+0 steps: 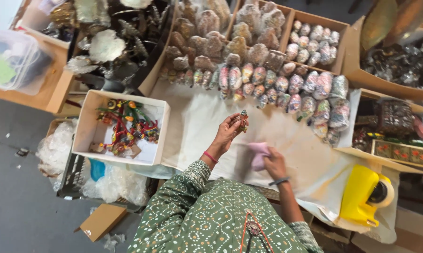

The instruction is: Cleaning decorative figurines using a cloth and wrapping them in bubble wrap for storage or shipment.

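Note:
My left hand (228,132) is raised over the white cloth (197,126) and pinches a small colourful figurine (243,121) between its fingertips. A red thread band circles that wrist. My right hand (274,163) rests lower, to the right, gripping a folded pink cloth (258,153). It wears a dark wristband. Both green patterned sleeves show at the bottom of the view. Rows of plastic-wrapped painted figurines (286,89) lie on the cloth just beyond my hands.
A white box (87,126) of loose colourful figurines sits left. Cardboard boxes (317,42) of wrapped pieces stand behind. A yellow tape dispenser (361,194) lies at right. Clear plastic wrap (115,185) fills a crate below the white box. A clear plastic tub (10,58) is far left.

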